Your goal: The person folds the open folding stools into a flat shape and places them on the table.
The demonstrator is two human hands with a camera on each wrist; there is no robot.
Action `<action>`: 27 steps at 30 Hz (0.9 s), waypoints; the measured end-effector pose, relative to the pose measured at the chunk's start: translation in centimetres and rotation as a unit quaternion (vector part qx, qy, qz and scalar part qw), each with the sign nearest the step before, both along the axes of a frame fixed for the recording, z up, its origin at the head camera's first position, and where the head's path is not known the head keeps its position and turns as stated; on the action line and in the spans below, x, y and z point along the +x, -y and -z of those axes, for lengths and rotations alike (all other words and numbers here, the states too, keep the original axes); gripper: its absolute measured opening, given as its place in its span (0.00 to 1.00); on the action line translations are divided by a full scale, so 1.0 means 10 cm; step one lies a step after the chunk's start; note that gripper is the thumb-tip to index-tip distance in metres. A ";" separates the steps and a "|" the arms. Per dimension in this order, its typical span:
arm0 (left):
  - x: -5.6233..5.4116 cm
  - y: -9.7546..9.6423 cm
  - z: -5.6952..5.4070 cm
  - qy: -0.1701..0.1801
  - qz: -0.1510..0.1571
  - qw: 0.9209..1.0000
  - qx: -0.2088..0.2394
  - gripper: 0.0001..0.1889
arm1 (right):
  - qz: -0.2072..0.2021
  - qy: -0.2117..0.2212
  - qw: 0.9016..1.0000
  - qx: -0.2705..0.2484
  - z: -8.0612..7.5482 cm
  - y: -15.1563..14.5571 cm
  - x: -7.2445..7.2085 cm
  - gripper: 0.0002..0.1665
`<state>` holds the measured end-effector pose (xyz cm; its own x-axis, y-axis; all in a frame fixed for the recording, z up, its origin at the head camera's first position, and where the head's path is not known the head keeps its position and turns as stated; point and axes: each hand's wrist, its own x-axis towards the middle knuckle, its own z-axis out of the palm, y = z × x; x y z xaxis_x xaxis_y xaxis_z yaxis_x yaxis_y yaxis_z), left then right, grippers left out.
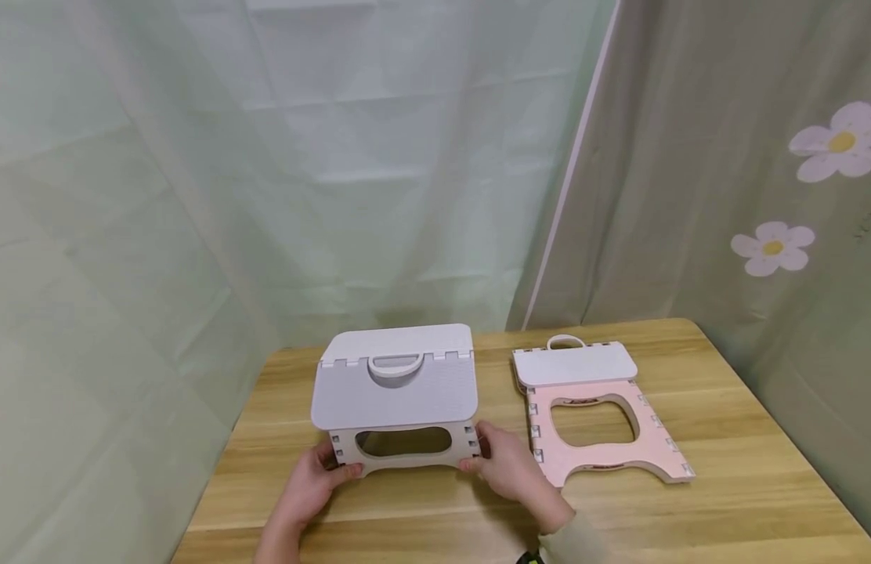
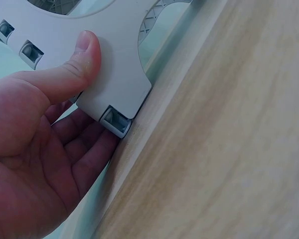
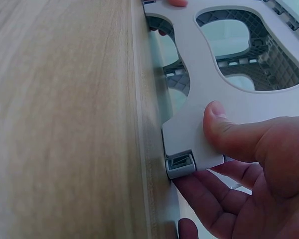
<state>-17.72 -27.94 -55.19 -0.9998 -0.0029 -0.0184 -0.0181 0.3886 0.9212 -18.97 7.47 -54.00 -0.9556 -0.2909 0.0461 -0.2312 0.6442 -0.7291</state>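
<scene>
A light grey folding stool (image 1: 396, 395) stands unfolded on the table, its hinged top spread flat and a small carrying loop at the middle. My left hand (image 1: 314, 479) grips its front left leg near the foot, with the thumb on the front panel (image 2: 112, 55) and the fingers behind the edge. On the other side my right hand (image 1: 509, 464) holds the front right leg the same way, its thumb pressed to the panel in the right wrist view. To the right lies a pink folding stool (image 1: 583, 450), folded flat, with a white top section and a loop handle.
The wooden table (image 1: 379, 521) carries both stools. A pale green curtain (image 1: 379, 196) hangs behind and to the left. Darker cloth with white flowers (image 1: 772, 248) closes off the right side, close to the table's edge.
</scene>
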 end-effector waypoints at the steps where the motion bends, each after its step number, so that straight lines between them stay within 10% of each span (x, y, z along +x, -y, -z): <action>1: 0.00 0.00 0.00 -0.001 0.000 1.000 0.000 0.20 | -0.001 0.001 1.000 0.000 0.00 0.00 0.00 0.27; 27: -0.01 0.00 0.02 0.012 0.003 1.000 0.025 0.21 | 0.001 0.006 1.000 0.001 0.00 0.00 0.00 0.30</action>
